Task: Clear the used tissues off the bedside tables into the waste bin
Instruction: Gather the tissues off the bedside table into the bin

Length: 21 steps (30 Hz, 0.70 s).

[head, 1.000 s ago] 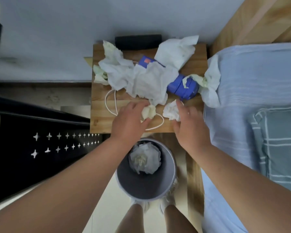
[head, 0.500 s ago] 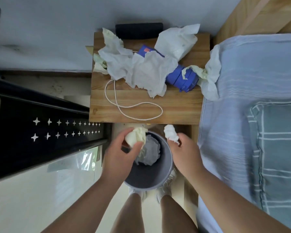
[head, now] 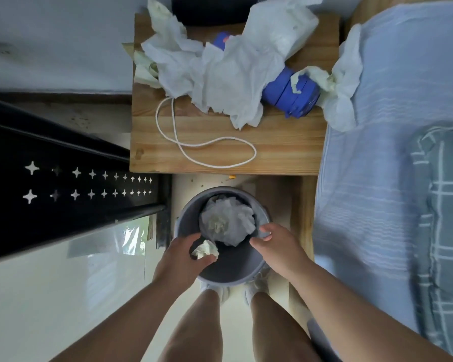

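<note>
A grey waste bin [head: 237, 266] stands on the floor in front of the wooden bedside table [head: 285, 150], with a wad of white tissues [head: 228, 220] inside it. My left hand [head: 179, 259] is over the bin's near-left rim, shut on a small crumpled yellowish tissue [head: 205, 250]. My right hand [head: 279, 248] hovers over the right rim, fingers apart, nothing visible in it. On the table lie a large white tissue [head: 220, 71], another tissue [head: 277, 30] at the back, a yellowish tissue [head: 144, 70] at the left edge and a tissue [head: 343, 82] hanging off the right edge.
A blue cylindrical object [head: 290, 94] and a looped white cord [head: 207, 152] lie on the table, with a dark object [head: 207, 9] at its back. The bed [head: 377, 152] with a checked pillow [head: 445, 205] borders the right. A black cabinet [head: 63, 184] stands left. My legs are below the bin.
Both hands carried small tissues from the table's front edge down to the bin. The right hand's tissue is no longer in it; the left hand still grips its tissue, now lower.
</note>
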Motion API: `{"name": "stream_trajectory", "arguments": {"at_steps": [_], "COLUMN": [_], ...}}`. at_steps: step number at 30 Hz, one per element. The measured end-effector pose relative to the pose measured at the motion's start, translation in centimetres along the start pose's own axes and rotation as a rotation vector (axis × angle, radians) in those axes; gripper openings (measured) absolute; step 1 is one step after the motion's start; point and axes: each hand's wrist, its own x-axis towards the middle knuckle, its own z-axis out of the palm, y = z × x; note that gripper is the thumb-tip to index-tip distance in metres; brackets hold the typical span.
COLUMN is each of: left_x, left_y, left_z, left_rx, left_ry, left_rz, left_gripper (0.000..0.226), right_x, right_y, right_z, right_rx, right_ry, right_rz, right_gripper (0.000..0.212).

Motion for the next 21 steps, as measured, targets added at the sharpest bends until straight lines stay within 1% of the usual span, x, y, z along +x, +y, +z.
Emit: {"name": "stream_trajectory", "arguments": {"at_steps": [2, 5, 8, 10, 12, 14, 16, 18, 21], "left_x": [-0.4, -0.9, -1.1, -0.9, -0.3, 0.8, 2.1, 3.2, 4.7], "left_y": [1.1, 5.3, 11.3, 15.6, 19.4, 22.6, 25.1, 26.7, 27.6], "left_z": [-0.7, -3.1, -6.5, -9.1, -11.5, -13.6, -15.2, -16.2, -16.6], "left_rx": [-0.012, -0.050, -0.149, -0.222, -0.246, -0.188, -0.131, -0.083, 0.019], "left_ry": [0.017, 0.059, 0.151, 0.204, 0.282, 0.425, 0.546, 0.622, 0.630], "left_rz": [0.028, 0.129, 0.252, 0.329, 0.415, 0.512, 0.544, 0.544, 0.564], "left_gripper": [0.064, 0.045, 0.029, 0.026, 0.027, 0.038, 0.053, 0.064, 0.074], "right_x": [-0.7, -2.0, -3.6, -4.3, -4.7, -4.7, -4.2, -3.6, -2.8], "right_y": [-1.0, -3.6, -6.9, -9.2, -11.5, -13.5, -14.9, -15.6, -16.1], "right_z": [-1.8, -5.4, -9.8, -12.9, -15.6, -17.8, -19.2, -19.7, -19.8], "right_rx": [0.022, -0.010, -0.015, 0.016, 0.064, 0.076, 0.057, 0.017, -0.069], "right_ry": [0.038, 0.148, 0.300, 0.443, 0.606, 0.712, 0.725, 0.726, 0.750], "right_rz": [-0.029, -0.096, -0.201, -0.287, -0.377, -0.438, -0.438, -0.416, -0.397], "right_gripper": [0.042, 0.030, 0.023, 0.019, 0.021, 0.032, 0.047, 0.058, 0.075]}}
